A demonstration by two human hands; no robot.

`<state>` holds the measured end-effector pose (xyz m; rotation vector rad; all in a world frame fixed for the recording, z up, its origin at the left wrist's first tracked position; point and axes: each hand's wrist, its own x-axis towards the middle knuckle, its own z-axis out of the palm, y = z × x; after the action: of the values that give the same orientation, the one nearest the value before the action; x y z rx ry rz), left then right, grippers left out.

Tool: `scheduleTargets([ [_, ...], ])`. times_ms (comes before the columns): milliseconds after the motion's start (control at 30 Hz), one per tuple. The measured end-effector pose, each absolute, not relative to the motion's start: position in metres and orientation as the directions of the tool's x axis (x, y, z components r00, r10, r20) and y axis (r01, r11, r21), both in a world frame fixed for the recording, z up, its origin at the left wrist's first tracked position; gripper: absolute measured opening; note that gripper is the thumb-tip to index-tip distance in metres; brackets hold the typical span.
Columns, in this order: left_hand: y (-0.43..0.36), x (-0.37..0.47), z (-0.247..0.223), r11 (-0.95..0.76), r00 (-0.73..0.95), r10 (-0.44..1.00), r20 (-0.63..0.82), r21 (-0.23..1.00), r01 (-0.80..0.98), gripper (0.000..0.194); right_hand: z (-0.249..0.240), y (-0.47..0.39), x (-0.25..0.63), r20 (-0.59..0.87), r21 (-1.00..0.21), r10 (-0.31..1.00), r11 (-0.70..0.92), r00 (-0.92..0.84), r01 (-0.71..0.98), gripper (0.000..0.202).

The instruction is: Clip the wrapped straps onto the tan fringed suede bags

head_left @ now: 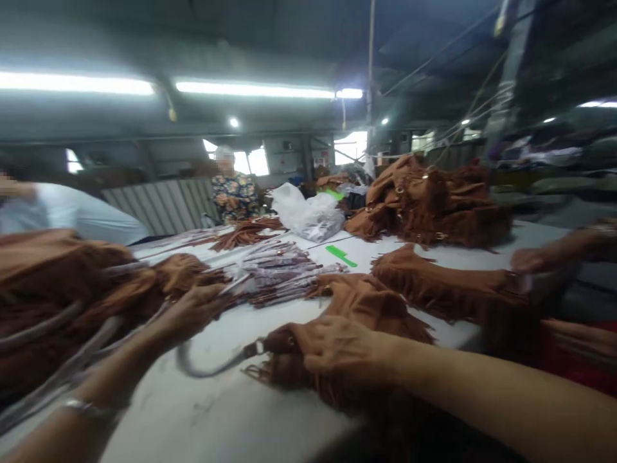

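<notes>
Crowding the bench [164, 411]: left heap [62, 270], right pile [429, 199]

Right hand [340, 350] lies on the near bag [373, 297], left hand [195, 312] beside straps [284, 270]; blur hides whether either grips. Comb [341, 256] and plastic [308, 215] sit beyond; a co-worker's hand [535, 260] meets another bag [434, 283].

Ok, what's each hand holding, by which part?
Right hand is on the brown fringed bag, near its grey strap; grip unclear. Left hand: can't tell.
</notes>
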<state>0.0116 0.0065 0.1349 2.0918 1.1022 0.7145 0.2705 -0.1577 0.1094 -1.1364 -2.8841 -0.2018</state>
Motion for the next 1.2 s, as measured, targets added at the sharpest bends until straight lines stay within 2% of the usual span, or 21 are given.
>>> scheduleTargets([
  [100, 0.004, 0.011, 0.138, -0.403, 0.558, 0.824, 0.098, 0.794, 0.455, 0.046, 0.093, -0.154, 0.274, 0.05, -0.071, 0.738, 0.675, -0.673, 0.734, 0.02],
  [133, 0.005, 0.015, 0.137, -0.385, 0.569, 0.818, 0.085, 0.816, 0.432, 0.045, 0.091, -0.149, 0.274, 0.073, -0.17, 0.787, 0.614, -0.612, 0.77, 0.022],
  [200, 0.006, 0.024, 0.134, -0.334, 0.607, 0.793, 0.05, 0.869, 0.365, 0.042, 0.096, -0.129, 0.273, 0.207, -0.411, 0.89, 0.457, -0.407, 0.789, 0.023],
  [233, 0.008, 0.029, 0.132, -0.308, 0.633, 0.773, 0.041, 0.897, 0.318, 0.041, 0.101, -0.116, 0.273, 0.299, -0.538, 0.914, 0.398, -0.273, 0.743, 0.023],
  [300, 0.012, 0.039, 0.129, -0.261, 0.684, 0.728, 0.028, 0.935, 0.24, 0.04, 0.114, -0.085, 0.274, 0.433, -0.738, 0.9, 0.379, -0.038, 0.558, 0.025],
  [333, 0.015, 0.044, 0.127, -0.243, 0.706, 0.708, 0.016, 0.944, 0.223, 0.04, 0.119, -0.07, 0.276, 0.447, -0.804, 0.894, 0.391, 0.022, 0.447, 0.028],
  [400, 0.023, 0.055, 0.124, -0.215, 0.737, 0.675, -0.025, 0.949, 0.229, 0.041, 0.122, -0.042, 0.278, 0.399, -0.895, 0.917, 0.386, 0.012, 0.224, 0.035],
  [500, 0.039, 0.073, 0.116, -0.184, 0.776, 0.623, -0.098, 0.946, 0.268, 0.041, 0.108, -0.013, 0.277, 0.326, -0.945, 0.941, 0.327, -0.095, 0.004, 0.032],
  [667, 0.059, 0.108, 0.088, -0.113, 0.814, 0.561, -0.147, 0.961, 0.252, 0.036, 0.062, 0.009, 0.27, 0.272, -0.944, 0.962, 0.266, -0.003, -0.194, 0.02],
  [800, 0.066, 0.126, 0.065, -0.049, 0.8, 0.575, -0.174, 0.968, 0.245, 0.036, 0.041, 0.016, 0.278, 0.157, -0.98, 0.987, 0.16, 0.03, -0.122, 0.01],
  [933, 0.067, 0.131, 0.048, 0.029, 0.752, 0.642, -0.149, 0.985, 0.171, 0.062, 0.034, 0.022, 0.288, 0.021, -1.0, 0.999, 0.021, -0.045, -0.011, 0.01],
  [1000, 0.066, 0.134, 0.041, -0.026, 0.754, 0.652, -0.078, 0.992, 0.125, 0.068, 0.03, 0.025, 0.288, 0.005, -1.0, 0.999, 0.004, -0.046, -0.026, 0.01],
  [1033, 0.066, 0.136, 0.037, -0.09, 0.741, 0.671, -0.031, 0.988, 0.124, 0.064, 0.027, 0.026, 0.287, 0.0, -1.0, 0.999, -0.001, -0.042, -0.031, 0.008],
  [1133, 0.066, 0.143, 0.027, -0.35, 0.66, 0.738, 0.143, 0.917, 0.193, 0.035, 0.019, 0.028, 0.285, -0.04, -0.999, 0.999, -0.039, -0.032, 0.012, 0.007],
  [1200, 0.066, 0.145, 0.02, -0.446, 0.614, 0.758, 0.22, 0.862, 0.241, 0.03, 0.019, 0.026, 0.288, -0.086, -0.993, 0.995, -0.081, -0.054, 0.081, 0.012],
])
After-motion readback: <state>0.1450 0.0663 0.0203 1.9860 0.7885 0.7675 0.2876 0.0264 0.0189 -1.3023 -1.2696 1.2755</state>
